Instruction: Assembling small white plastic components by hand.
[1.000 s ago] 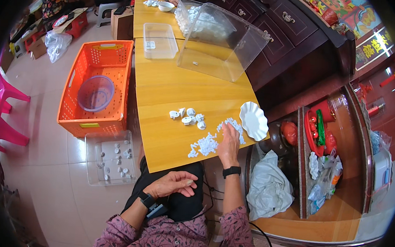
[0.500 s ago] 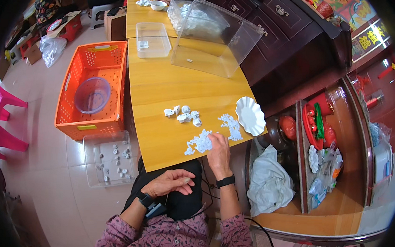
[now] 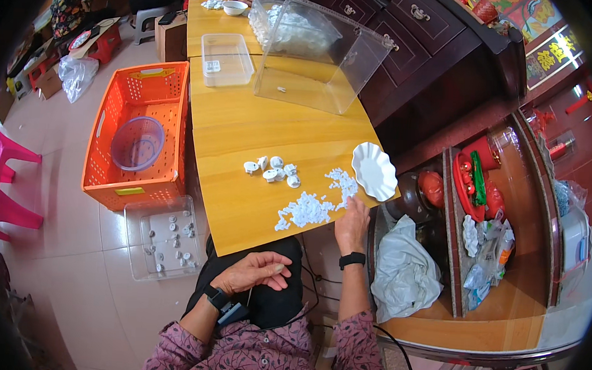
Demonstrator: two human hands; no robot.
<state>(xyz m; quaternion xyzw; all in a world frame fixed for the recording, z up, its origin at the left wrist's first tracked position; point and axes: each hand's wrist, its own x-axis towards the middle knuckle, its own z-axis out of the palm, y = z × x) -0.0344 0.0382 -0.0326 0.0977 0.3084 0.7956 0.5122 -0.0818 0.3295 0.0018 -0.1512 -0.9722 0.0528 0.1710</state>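
My right hand rests at the near right edge of the wooden table, fingertips touching a spread of small white pieces; whether it pinches one I cannot tell. More white bits lie beside a white scalloped dish. Several larger white round parts sit left of them. My left hand lies over my lap below the table edge, fingers loosely curled, with something small pinched at the fingertips.
A big clear plastic box and a shallow clear tray stand farther up the table. An orange crate with a purple basket sits on the floor at left, a clear bin with white parts below it. Another person's hands are at the far end.
My right hand has drawn back from the white bits near the dish to the table's near right edge. The left hand has stayed on my lap.
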